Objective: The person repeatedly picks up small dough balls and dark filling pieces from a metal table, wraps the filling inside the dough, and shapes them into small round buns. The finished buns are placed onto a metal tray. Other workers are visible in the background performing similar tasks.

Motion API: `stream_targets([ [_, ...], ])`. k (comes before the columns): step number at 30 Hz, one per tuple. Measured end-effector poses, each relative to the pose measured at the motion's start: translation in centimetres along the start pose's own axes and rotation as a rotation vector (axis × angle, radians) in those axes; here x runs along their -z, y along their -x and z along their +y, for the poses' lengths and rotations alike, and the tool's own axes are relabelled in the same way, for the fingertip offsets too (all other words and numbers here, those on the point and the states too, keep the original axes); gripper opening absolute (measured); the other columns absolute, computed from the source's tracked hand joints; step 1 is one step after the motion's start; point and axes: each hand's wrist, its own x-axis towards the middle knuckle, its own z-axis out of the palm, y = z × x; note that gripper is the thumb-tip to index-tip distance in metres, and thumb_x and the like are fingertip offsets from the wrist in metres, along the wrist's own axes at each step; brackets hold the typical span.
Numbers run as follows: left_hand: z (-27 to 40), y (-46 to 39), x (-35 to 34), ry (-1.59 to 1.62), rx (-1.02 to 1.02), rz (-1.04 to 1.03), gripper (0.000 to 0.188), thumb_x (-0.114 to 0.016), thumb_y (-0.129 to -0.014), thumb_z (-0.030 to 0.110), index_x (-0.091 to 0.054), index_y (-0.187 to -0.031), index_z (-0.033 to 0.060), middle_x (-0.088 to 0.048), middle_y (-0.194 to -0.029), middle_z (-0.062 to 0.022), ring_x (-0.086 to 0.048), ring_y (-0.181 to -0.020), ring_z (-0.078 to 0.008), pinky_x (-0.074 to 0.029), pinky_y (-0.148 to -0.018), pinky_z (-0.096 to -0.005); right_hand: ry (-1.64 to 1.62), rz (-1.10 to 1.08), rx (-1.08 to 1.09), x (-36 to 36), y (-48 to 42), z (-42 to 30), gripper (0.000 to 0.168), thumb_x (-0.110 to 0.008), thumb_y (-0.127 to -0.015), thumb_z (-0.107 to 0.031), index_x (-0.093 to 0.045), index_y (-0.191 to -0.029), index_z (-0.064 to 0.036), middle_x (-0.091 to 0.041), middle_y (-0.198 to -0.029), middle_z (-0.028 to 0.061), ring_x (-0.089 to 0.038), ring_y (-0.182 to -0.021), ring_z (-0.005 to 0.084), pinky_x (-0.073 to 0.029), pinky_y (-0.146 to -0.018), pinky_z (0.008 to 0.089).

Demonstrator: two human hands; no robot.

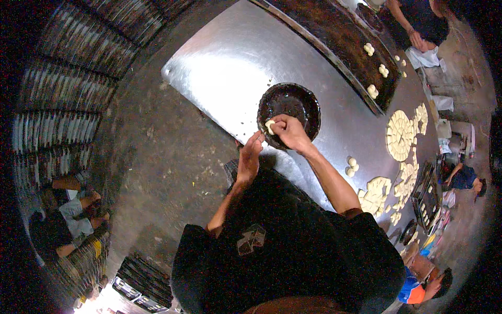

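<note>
A dark round bowl (290, 103) with a glossy inside stands by the near edge of the metal table (329, 106). My right hand (291, 132) is over the bowl's near side and pinches a small pale dough ball (270, 126) between thumb and fingers. At the bowl's near left rim, my left hand (249, 157) has its fingertips on the edge; part of its grip is hidden. To the right of my right forearm lies a small cluster of dough balls (352, 166). Dark crumbs are scattered on the metal left of the bowl.
A dark baking tray (345, 51) with dough clusters lies along the far side. Cut dough rounds (399, 135) and loose pieces (374, 196) cover the right end. Another tray (425, 204) holds dough. People (417, 23) are around the table; another person (70, 219) sits at left.
</note>
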Motion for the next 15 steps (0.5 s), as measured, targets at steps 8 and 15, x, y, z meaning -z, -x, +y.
stream_targets([
  [8,4.5,-0.1,-1.3,-0.465,-0.230,0.241,0.045,-0.056,-0.098,0.018,-0.047,-0.137,-0.0022,-0.059,-0.126,-0.0202,-0.054,-0.118,-0.0312,-0.045,-0.101,-0.0380,-0.631,-0.187,-0.067,5.7,2.8,-3.2,0.037,-0.067,-0.092,-0.016,-0.058,-0.123,0.003,-0.067,-0.109,0.0077,-0.064,-0.098,0.0158,-0.052,-0.088,0.0288],
  [15,9.1,-0.5,-5.3,0.050,-0.195,-0.288,0.035,-0.053,-0.101,0.014,-0.047,-0.133,-0.0011,-0.063,-0.118,-0.0092,-0.057,-0.110,-0.0153,-0.042,-0.100,-0.0282,-1.250,-0.302,0.056,6.9,9.3,-1.5,0.031,-0.057,-0.097,-0.008,-0.055,-0.127,-0.004,-0.063,-0.118,0.0086,-0.062,-0.105,0.0187,-0.052,-0.088,0.0355],
])
